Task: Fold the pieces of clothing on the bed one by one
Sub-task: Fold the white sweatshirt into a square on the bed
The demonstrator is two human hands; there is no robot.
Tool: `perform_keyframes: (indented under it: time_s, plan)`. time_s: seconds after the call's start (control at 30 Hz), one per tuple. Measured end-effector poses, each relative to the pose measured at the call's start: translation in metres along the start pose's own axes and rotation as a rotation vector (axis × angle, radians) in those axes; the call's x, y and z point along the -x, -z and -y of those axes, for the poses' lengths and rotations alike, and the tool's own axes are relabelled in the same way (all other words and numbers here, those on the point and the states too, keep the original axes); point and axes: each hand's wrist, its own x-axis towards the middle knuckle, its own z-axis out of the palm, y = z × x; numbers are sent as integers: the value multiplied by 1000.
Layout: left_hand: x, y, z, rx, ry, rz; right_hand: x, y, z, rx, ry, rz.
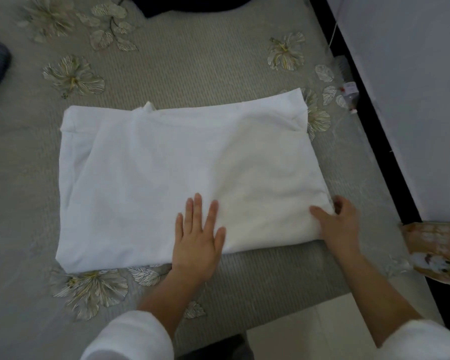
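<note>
Head view: white garment (pixel 166 165) lies under left hand (pixel 198 237).

Two arms in shot, and they're dressed as a pair. The left sleeve (pixel 130 339) is white, soft and loose, sitting in a thick, rounded bunch high on the forearm. The right sleeve (pixel 424 341) matches it, white and puffy, with its edge a little blurred. Below each sleeve the forearm is bare to the wrist, and the left hand (pixel 198 235) and right hand (pixel 340 222) are bare as well. Low between the sleeves there's a dark strip of clothing (pixel 218 346), too dim to tell which garment.
</note>
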Motion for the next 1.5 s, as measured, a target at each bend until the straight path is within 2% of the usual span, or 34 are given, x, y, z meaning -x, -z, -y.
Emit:
perform_keyframes:
  time_s: [0.13,0.2,0.27,0.3,0.37,0.43,0.5,0.63,0.8,0.97,1.07,1.17,1.2,1.33,1.5]
  plan:
    - [-2,-1,3,-8,4,33,-11,16,26,-118,-217,199]
    - [-4,5,4,57,0,113,-6,29,45,-223,-314,307]
    - [-14,20,3,216,34,239,6,38,69,-305,-330,446]
    - [-20,30,1,357,77,290,13,41,83,-346,-297,523]
    - [-27,55,3,783,213,331,32,40,113,-391,-171,648]
    - [-22,75,14,1270,367,303,52,32,143,-378,-36,715]
    - [-12,88,30,1591,459,268,72,18,169,-350,61,749]
    - [1,102,66,1801,572,238,112,-23,212,-274,198,800]
    - [20,112,108,1971,630,128,160,-87,240,-298,256,849]
    - [47,112,152,2213,694,-50,201,-150,248,-253,314,979]
    - [63,99,176,2369,721,-100,214,-177,244,-188,344,1093]
    - [71,89,190,2431,726,-55,215,-189,240,30,316,1238]
    - [71,88,194,2407,738,-38,212,-191,239,89,314,1232]
    - [61,100,204,2106,716,-9,181,-188,238,194,476,938]
    - [28,134,221,1700,695,113,142,-182,242,133,472,743]
